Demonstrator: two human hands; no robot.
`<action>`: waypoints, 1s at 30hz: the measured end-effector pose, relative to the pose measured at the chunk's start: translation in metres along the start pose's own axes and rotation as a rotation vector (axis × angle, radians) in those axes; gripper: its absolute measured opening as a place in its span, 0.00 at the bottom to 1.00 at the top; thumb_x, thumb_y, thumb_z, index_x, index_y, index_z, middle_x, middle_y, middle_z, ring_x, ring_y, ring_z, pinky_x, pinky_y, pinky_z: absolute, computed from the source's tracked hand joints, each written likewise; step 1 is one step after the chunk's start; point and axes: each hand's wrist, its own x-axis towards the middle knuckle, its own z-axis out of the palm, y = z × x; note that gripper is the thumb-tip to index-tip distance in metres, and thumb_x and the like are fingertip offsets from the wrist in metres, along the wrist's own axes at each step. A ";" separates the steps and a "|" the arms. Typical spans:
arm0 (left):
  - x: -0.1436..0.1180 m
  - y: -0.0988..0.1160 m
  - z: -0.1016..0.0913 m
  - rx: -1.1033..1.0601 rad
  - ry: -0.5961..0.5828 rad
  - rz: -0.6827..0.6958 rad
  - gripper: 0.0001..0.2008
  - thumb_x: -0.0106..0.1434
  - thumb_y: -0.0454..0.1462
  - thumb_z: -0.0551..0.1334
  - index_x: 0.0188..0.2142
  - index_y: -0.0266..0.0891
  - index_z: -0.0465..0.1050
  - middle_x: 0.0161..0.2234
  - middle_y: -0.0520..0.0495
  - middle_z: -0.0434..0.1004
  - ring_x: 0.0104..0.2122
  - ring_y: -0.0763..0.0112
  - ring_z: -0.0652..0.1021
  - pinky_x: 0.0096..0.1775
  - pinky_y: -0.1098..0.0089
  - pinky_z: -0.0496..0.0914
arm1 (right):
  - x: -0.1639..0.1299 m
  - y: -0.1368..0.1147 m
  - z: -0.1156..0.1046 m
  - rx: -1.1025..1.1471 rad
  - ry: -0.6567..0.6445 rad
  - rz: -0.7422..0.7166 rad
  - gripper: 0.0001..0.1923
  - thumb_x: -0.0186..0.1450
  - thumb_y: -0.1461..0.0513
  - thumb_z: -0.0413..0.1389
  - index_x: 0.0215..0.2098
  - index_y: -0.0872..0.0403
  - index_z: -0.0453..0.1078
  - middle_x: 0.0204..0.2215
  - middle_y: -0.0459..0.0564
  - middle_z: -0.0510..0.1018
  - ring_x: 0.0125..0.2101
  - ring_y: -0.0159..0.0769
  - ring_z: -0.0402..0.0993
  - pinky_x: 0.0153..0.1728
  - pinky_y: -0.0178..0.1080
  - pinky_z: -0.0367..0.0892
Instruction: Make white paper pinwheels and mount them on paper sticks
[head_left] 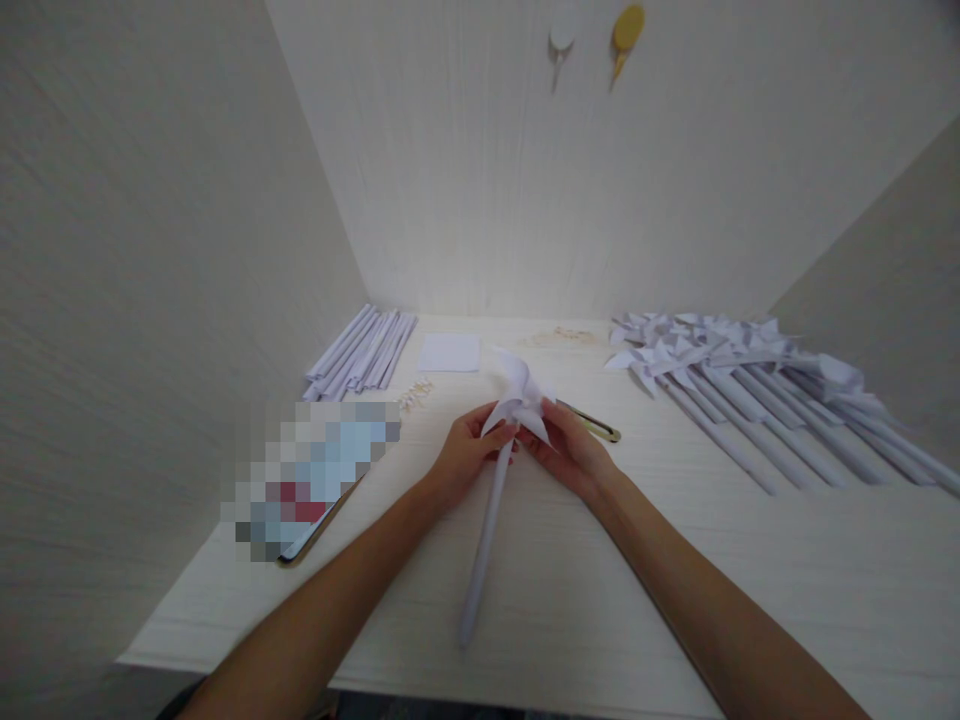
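Note:
A white paper pinwheel (517,385) with a rolled-paper stick (487,545) is between my two hands over the middle of the table. My left hand (471,447) is closed around the top of the stick, its thumb just below the folded blades. On the other side, my right hand (571,447) pinches the lower right blades with its fingertips. From the hands the stick slants down toward the table's front edge. Just beyond my right hand lies a utility knife (596,424), partly hidden by the fingers.
Finished paper pinwheels (739,365) lie in an overlapping row at the right. Rolled paper sticks (364,350) are piled at the back left, beside square paper sheets (448,353). Small pale pieces (416,394) lie near a tablet-like device (322,525), its screen blurred. Two hooks (627,30) hang on the wall.

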 end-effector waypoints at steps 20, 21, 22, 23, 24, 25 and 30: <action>0.005 0.009 -0.010 -0.335 0.237 -0.021 0.10 0.41 0.33 0.68 0.23 0.34 0.68 0.20 0.53 0.72 0.20 0.81 0.70 0.21 0.80 0.65 | -0.004 0.006 0.003 -0.114 -0.006 -0.084 0.06 0.46 0.61 0.62 0.18 0.56 0.69 0.16 0.43 0.70 0.20 0.24 0.63 0.22 0.30 0.57; 0.005 0.009 -0.010 -0.332 0.233 -0.019 0.10 0.41 0.34 0.68 0.23 0.34 0.68 0.20 0.53 0.72 0.20 0.81 0.70 0.21 0.80 0.65 | -0.005 0.006 0.003 -0.110 -0.003 -0.084 0.06 0.46 0.62 0.61 0.18 0.56 0.69 0.16 0.43 0.70 0.20 0.24 0.63 0.22 0.31 0.57; 0.005 0.009 -0.010 -0.329 0.230 -0.017 0.10 0.41 0.34 0.68 0.23 0.34 0.68 0.20 0.53 0.72 0.20 0.81 0.70 0.21 0.80 0.65 | -0.005 0.006 0.003 -0.100 0.003 -0.082 0.06 0.46 0.62 0.61 0.18 0.56 0.69 0.16 0.43 0.71 0.20 0.25 0.63 0.22 0.31 0.57; 0.005 0.009 -0.010 -0.327 0.227 -0.016 0.10 0.41 0.34 0.68 0.23 0.34 0.68 0.20 0.53 0.72 0.20 0.81 0.70 0.21 0.80 0.65 | -0.004 0.005 0.003 -0.083 0.013 -0.077 0.06 0.45 0.62 0.61 0.18 0.56 0.69 0.17 0.43 0.71 0.20 0.25 0.63 0.22 0.31 0.57; 0.005 0.008 -0.010 -0.325 0.226 -0.017 0.10 0.41 0.34 0.68 0.23 0.34 0.68 0.20 0.52 0.72 0.20 0.81 0.70 0.21 0.80 0.64 | -0.004 0.005 0.002 -0.061 0.023 -0.071 0.06 0.45 0.62 0.61 0.18 0.56 0.69 0.17 0.43 0.71 0.20 0.25 0.63 0.22 0.30 0.57; 0.004 0.008 -0.010 -0.325 0.226 -0.019 0.10 0.41 0.34 0.68 0.23 0.34 0.68 0.20 0.52 0.72 0.20 0.81 0.70 0.20 0.80 0.64 | -0.004 0.005 0.002 -0.039 0.036 -0.065 0.07 0.46 0.62 0.61 0.18 0.56 0.68 0.17 0.43 0.71 0.20 0.25 0.63 0.22 0.30 0.57; 0.004 0.009 -0.010 -0.319 0.219 -0.029 0.10 0.41 0.34 0.68 0.24 0.34 0.68 0.21 0.52 0.72 0.20 0.81 0.70 0.21 0.80 0.65 | -0.003 0.005 0.001 0.022 0.057 -0.056 0.08 0.47 0.60 0.61 0.19 0.55 0.68 0.16 0.43 0.71 0.20 0.24 0.64 0.21 0.29 0.57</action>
